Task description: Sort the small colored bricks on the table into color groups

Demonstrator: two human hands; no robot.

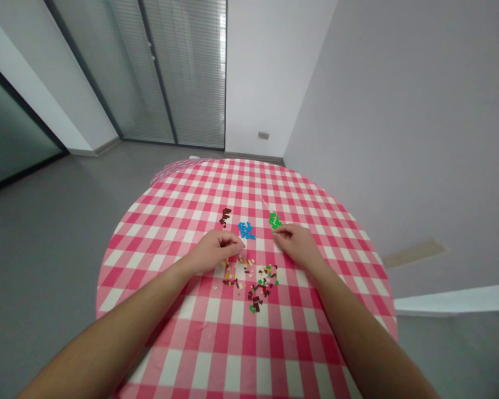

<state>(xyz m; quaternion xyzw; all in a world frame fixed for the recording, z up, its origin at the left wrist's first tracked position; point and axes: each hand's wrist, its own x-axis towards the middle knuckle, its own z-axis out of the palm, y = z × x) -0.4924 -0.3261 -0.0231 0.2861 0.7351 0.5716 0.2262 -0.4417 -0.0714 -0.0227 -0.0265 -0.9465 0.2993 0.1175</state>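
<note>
My left hand (217, 249) hovers over or rests at the upper left of a mixed scatter of small pieces (235, 281), thumb and fingertips pressed together. What they pinch, if anything, is too small to name. A heap of small blue pieces (245, 230) lies just beyond its fingertips. My right hand (297, 244) is closed in a pinch at the near edge of a green pile (275, 220); whatever is between those fingertips cannot be made out. Brown pieces (224, 216) form a small group farther left. Dark brown pieces (255, 302) lie in the near part of the mixed scatter.
A red-and-white checked cloth (224, 338) covers the round table. Its far left edge shows a bunched fold of cloth (177, 168). Beyond stand a glass partition with blinds (191, 72) and a white wall (270, 72); another wall runs along the right.
</note>
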